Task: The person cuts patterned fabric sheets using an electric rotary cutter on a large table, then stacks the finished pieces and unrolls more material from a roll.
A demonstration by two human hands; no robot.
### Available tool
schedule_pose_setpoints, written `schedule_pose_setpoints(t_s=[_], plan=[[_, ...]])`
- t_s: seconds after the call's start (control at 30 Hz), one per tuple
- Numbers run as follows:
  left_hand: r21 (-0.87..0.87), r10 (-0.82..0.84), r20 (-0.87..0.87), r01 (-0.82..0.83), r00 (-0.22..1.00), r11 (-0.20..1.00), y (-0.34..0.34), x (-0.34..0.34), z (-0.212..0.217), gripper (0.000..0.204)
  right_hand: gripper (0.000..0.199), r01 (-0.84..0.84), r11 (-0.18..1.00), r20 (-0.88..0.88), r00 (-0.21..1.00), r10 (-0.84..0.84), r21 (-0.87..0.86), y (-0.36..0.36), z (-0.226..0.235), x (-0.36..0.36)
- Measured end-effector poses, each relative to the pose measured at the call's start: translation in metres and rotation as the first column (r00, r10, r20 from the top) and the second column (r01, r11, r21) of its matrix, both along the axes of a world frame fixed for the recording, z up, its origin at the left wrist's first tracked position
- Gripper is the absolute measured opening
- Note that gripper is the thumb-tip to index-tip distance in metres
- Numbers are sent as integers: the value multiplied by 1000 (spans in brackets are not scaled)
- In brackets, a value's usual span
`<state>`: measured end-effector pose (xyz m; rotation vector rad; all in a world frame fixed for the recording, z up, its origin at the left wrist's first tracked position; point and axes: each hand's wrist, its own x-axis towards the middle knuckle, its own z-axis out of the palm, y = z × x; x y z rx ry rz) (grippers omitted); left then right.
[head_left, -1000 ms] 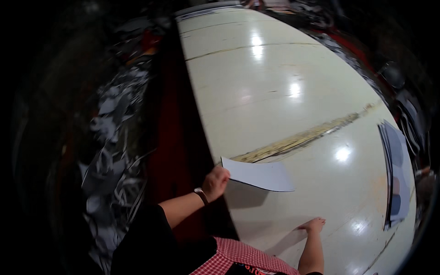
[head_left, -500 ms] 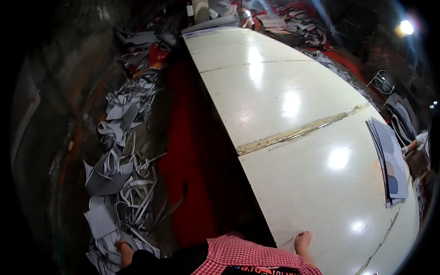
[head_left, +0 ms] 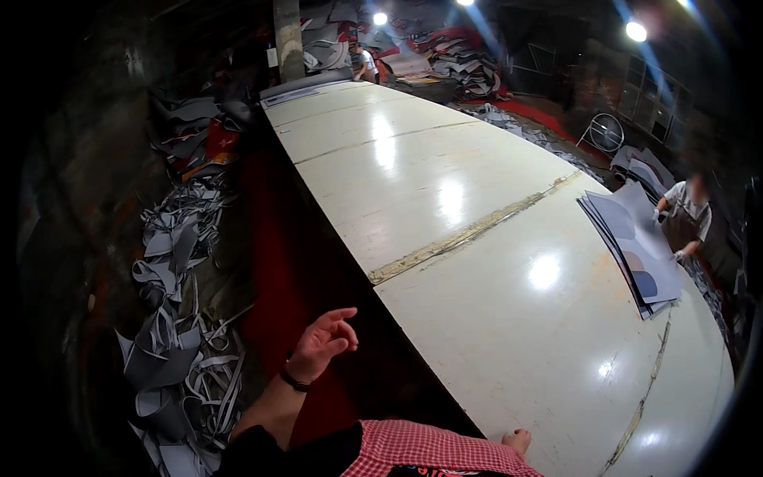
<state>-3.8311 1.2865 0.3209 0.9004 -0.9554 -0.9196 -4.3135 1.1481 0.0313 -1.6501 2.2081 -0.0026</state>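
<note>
My left hand (head_left: 324,343), with a dark band at the wrist, is raised over the red floor strip beside the long table. Its index finger points out, the others bend loosely, and it holds nothing. On the near left part of the pale table (head_left: 477,318) rests my right hand (head_left: 517,440), its fingers curled in with nothing seen in them. A stack of grey mat-like sheets (head_left: 628,230) lies at the table's right edge. There a co-worker (head_left: 687,215) in a white shirt and brown apron has gloved hands on the top sheet.
Grey offcuts and strips (head_left: 171,350) heap along the floor at left. The red floor strip (head_left: 270,270) runs beside the table. Another person (head_left: 366,63) stands at its far end, near a pillar (head_left: 288,40) and piled sheets (head_left: 465,63). A round fan (head_left: 606,132) stands at right.
My left hand has risen from the offcuts on the floor and moved right, toward the table. The view has tilted up and turned right, bringing the co-worker at right more fully into sight.
</note>
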Motion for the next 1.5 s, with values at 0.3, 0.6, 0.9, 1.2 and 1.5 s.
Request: schedule_pose_setpoints(t_s=[0.3,0.6,0.9,1.2,1.5], plan=[[-318,-667,573,880,475,354,9,-64,196,69,33,208,975,23,978,-210,73,42,-6,-44],[-299,-644,603,882,471,364,22,-93,227,63,31,13,984,70,998,-1,-176,7,0,2],[-387,-668,536,853,516,349,13,-46,217,35,27,-152,939,219,949,225,-308,-15,10,95],[321,-307,580,134,755,937,52,189,38,60,4,-251,954,96,959,268,-161,29,10,172],[920,-442,341,-198,830,338,225,352,-173,71,19,-473,841,278,872,403,263,39,32,488]])
